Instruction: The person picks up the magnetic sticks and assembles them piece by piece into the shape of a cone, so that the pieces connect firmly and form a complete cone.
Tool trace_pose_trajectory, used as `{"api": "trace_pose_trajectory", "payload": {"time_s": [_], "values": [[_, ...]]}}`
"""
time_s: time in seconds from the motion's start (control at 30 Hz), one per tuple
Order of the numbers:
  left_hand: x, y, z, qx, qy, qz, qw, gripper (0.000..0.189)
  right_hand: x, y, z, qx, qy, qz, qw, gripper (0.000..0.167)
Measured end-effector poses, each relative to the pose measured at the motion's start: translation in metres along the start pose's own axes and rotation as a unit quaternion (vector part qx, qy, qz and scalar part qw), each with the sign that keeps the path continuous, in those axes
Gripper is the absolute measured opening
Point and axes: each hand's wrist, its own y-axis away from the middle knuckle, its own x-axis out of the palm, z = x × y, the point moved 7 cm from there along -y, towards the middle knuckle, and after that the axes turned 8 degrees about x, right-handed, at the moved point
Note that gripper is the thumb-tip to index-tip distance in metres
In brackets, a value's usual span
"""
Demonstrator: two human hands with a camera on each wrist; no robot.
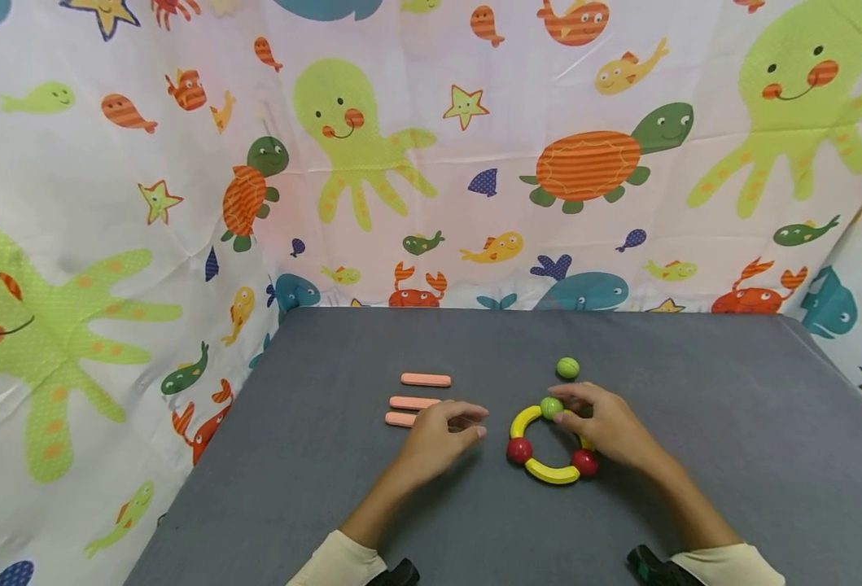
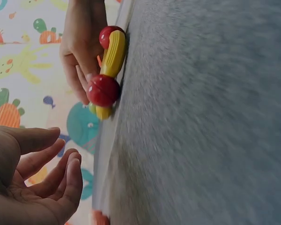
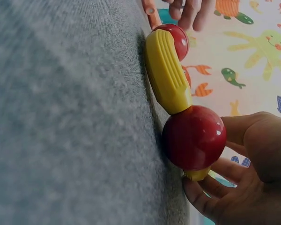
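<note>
On the grey table lies a ring of curved yellow pieces [image 1: 552,474], joined by red balls [image 1: 519,450] and a green ball [image 1: 551,408] at its far side. The right hand [image 1: 610,423] reaches over the ring's right side, thumb and fingers pinching the green ball. In the right wrist view, a red ball [image 3: 194,137] hides part of that grip. Left of the ring, the left hand [image 1: 439,438] hovers with loosely bent fingers and holds nothing. It partly covers the nearer pink bars [image 1: 401,419].
Another pink bar [image 1: 426,380] lies farther back on the left. A loose green ball [image 1: 567,368] sits just beyond the ring. Behind the grey table [image 1: 313,366] hangs a white curtain [image 1: 401,49] printed with sea animals.
</note>
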Motion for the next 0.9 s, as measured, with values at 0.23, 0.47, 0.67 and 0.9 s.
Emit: {"api": "trace_pose_trajectory", "payload": {"time_s": [0.23, 0.47, 0.67, 0.9], "values": [[-0.024, 0.019, 0.009, -0.002, -0.003, -0.034, 0.9994, 0.028, 0.003, -0.004, 0.003, -0.005, 0.016, -0.003, 0.9999, 0.029], [-0.049, 0.027, 0.022, -0.009, -0.02, -0.077, 0.9968, 0.028, 0.001, -0.004, 0.0, 0.008, -0.003, -0.001, 1.0, 0.027], [-0.067, 0.031, 0.035, -0.025, -0.079, -0.11, 0.9905, 0.028, -0.003, 0.003, -0.005, 0.023, -0.021, 0.007, 0.9995, 0.028], [-0.076, 0.032, 0.049, -0.041, -0.109, -0.103, 0.9878, 0.028, -0.009, 0.012, -0.011, 0.039, -0.013, 0.011, 0.9991, 0.029]]}}
